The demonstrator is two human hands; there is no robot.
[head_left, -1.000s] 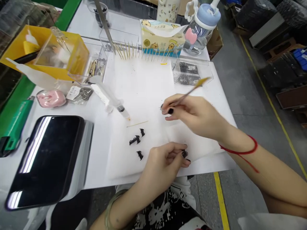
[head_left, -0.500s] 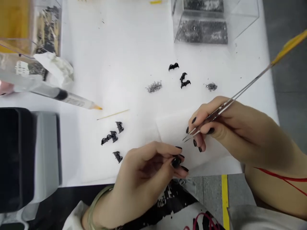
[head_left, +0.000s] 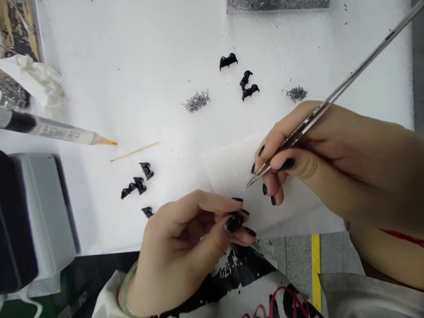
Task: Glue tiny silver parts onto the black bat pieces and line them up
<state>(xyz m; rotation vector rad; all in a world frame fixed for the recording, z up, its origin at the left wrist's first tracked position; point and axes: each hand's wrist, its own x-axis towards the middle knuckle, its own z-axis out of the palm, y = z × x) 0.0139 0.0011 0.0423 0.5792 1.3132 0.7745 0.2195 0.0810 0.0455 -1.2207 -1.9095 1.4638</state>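
Observation:
Tweezers (head_left: pixel 300 132) rest in my right hand (head_left: pixel 291 163), pinched between thumb and fingers. Their tips are almost together and point down-left, with nothing visible between them. Just left of the tips, my left hand (head_left: pixel 195 238) has its thumb and fingers pinched around a small black piece (head_left: pixel 237 214), mostly hidden by the fingertips. Similar small black double-humped pieces lie on the white work surface, some left of my left hand (head_left: pixel 146 170), others farther back (head_left: pixel 228 61). Beyond my hands are two heaps of tiny metal bits, one in the middle (head_left: pixel 198 101) and one at right (head_left: pixel 297 93).
A syringe (head_left: pixel 62 130) with an orange tip points in from the left, near a thin stick (head_left: pixel 135 151). Crumpled tissue (head_left: pixel 36 81) lies behind it. A grey and black device (head_left: pixel 43 212) stands at the left edge. A clear box (head_left: pixel 278 5) sits at the back.
The view has moved closer and shifted, so the box at the back is mostly out of frame. Both hands keep their grips; the tweezers stay near my left fingertips.

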